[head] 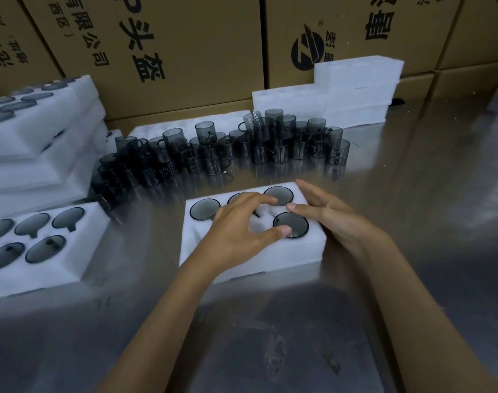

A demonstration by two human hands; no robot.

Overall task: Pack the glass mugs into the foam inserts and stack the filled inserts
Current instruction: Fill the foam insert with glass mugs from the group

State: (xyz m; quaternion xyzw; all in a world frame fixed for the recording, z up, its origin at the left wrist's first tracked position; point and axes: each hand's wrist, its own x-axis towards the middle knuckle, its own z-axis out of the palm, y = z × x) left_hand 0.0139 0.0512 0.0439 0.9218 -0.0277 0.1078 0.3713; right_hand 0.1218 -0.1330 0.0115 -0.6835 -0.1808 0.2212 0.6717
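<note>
Left hand point(242, 222) spread over the white foam insert point(213, 251), right hand point(324, 214) flat at three o'clock; uneven pressure could crack a smoky glass mug point(290, 224).

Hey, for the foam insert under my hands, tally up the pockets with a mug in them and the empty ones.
Glass mugs seated: 4
Empty pockets: 1
Total pockets showing: 5
The left hand covers part of the foam insert, so any further pocket is hidden.
</note>
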